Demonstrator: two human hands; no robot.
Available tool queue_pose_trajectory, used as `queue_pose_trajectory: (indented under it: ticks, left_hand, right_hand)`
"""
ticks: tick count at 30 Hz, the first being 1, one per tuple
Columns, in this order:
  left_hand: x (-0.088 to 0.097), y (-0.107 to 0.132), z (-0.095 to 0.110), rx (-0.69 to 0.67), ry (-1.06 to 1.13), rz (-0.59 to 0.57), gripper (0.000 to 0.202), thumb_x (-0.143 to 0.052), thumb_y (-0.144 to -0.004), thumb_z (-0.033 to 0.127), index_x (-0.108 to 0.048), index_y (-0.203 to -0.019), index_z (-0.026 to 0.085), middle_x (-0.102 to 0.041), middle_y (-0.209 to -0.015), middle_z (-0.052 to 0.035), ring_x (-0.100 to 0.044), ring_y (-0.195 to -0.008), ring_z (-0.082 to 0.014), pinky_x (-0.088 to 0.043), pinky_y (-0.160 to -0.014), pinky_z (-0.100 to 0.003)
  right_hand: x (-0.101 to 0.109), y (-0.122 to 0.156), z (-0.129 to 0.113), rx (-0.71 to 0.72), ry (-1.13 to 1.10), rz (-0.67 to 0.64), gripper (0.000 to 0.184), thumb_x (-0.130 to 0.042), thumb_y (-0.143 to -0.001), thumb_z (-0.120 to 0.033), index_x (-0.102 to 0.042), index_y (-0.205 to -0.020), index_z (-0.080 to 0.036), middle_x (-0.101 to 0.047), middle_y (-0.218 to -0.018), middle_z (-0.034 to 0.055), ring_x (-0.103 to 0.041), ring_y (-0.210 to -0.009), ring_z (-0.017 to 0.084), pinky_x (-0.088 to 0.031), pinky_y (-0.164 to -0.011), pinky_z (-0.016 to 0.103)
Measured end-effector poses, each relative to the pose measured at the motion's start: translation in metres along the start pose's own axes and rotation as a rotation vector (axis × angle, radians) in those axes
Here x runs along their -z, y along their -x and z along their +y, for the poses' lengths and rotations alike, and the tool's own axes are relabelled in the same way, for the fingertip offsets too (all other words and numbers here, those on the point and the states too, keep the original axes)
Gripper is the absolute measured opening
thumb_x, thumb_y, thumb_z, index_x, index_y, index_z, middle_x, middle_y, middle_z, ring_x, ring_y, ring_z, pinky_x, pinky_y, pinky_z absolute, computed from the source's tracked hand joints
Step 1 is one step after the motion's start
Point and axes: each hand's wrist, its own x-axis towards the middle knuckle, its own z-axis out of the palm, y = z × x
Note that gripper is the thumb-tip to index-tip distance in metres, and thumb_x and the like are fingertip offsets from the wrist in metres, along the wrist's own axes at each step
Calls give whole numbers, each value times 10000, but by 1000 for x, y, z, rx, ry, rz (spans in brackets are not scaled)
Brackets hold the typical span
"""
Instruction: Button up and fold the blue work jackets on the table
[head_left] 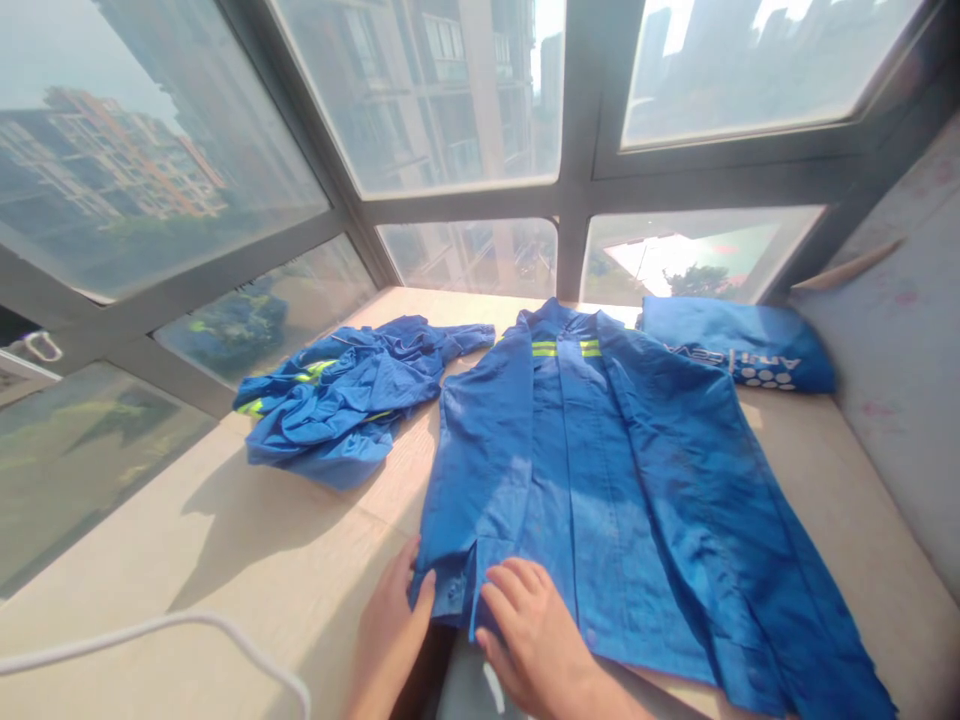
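Observation:
A blue work jacket [600, 500] with yellow-green stripes on its chest lies spread front up, collar toward the window, one sleeve laid down along each side. My left hand [394, 620] grips the edge of the left sleeve near its cuff, thumb on top and fingertips partly hidden at the outer side. Close by, my right hand [536, 630] has its fingers bent over the jacket's lower front, beside the cuff, with the thumb at the hem edge. Cloth hides part of what both hands grasp.
On the left lies a crumpled blue garment [337, 400] with yellow-green stripes. A folded blue garment [750, 340] with white lettering is at the back right. A white cable [187, 622] crosses the wooden surface [247, 540]. Window frames [574, 195] and a wall [900, 350] border it.

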Motion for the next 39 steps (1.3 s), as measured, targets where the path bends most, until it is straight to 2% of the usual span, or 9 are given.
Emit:
queue_pose_trajectory:
  ticks: [3,7,13,18,22,26,31,35,39]
  left_hand:
    - [-2,-5,3,-48,-26,46,487,-507,-878,466,-627,-1265,195,-680,-1244,-132,-656,-1163,-302,-525,-1016,-447]
    - [-4,-12,4,-66,-31,51,507,-515,-876,453,-606,-1288,172,-644,-1312,-153,-592,-1268,-311,-453,-1103,-478]
    - [-10,-25,8,26,179,23,560,-555,-838,504,-599,-1290,177,-693,-1231,-137,-677,-1117,-302,-536,-972,-442]
    - [-17,-35,-2,54,381,63,558,-516,-816,482,-607,-1267,165,-719,-1127,-130,-711,-976,-283,-570,-890,-431]
    - [-13,-36,-8,-49,193,45,489,-495,-821,383,-634,-1243,180,-706,-1171,-124,-690,-1055,-295,-551,-955,-463]
    - [-4,-53,7,-280,-76,144,420,-460,-846,288,-668,-1194,175,-679,-1199,-130,-640,-1160,-290,-493,-1060,-469]
    - [-4,-137,66,-443,-122,201,364,-418,-912,224,-686,-1154,180,-707,-1181,-108,-649,-1151,-242,-500,-1054,-388]
    - [-14,-238,119,-387,-200,202,383,-417,-913,142,-675,-1196,159,-709,-1214,-108,-648,-1154,-215,-475,-1059,-333]
    - [-32,-321,151,-368,-229,147,370,-461,-943,208,-654,-1246,119,-705,-1215,-163,-655,-1134,-254,-488,-1010,-350]
  right_hand:
    - [-3,0,4,33,49,-55,417,-642,-906,-405,-618,-1267,-197,-593,-1412,114,-506,-1317,336,-394,-1131,526]
    - [-3,-3,7,33,30,-120,466,-678,-881,-431,-611,-1289,-215,-603,-1396,111,-512,-1317,349,-373,-1151,560]
    - [11,-16,18,-3,-65,-7,484,-615,-876,-192,-567,-1357,-195,-607,-1387,100,-571,-1237,265,-482,-1077,429]
    - [23,-32,35,-2,4,57,474,-587,-874,-151,-582,-1349,-144,-597,-1397,145,-553,-1273,281,-493,-1075,451]
    - [29,-43,53,-78,116,32,492,-600,-870,-155,-581,-1362,-140,-568,-1435,163,-532,-1311,307,-489,-1080,474]
    - [34,-62,59,-121,195,-20,412,-601,-889,-184,-629,-1300,-169,-536,-1477,152,-505,-1343,329,-462,-1094,500]
    - [26,-96,38,-50,170,-44,437,-569,-942,-258,-573,-1369,-167,-457,-1546,155,-399,-1438,326,-404,-1148,495]
    - [2,-101,28,3,113,-91,512,-593,-947,-360,-524,-1420,-176,-382,-1597,159,-320,-1486,350,-321,-1194,573]
    - [-19,-92,37,6,87,-77,558,-548,-976,-417,-477,-1465,-157,-339,-1620,170,-260,-1518,343,-264,-1227,577]
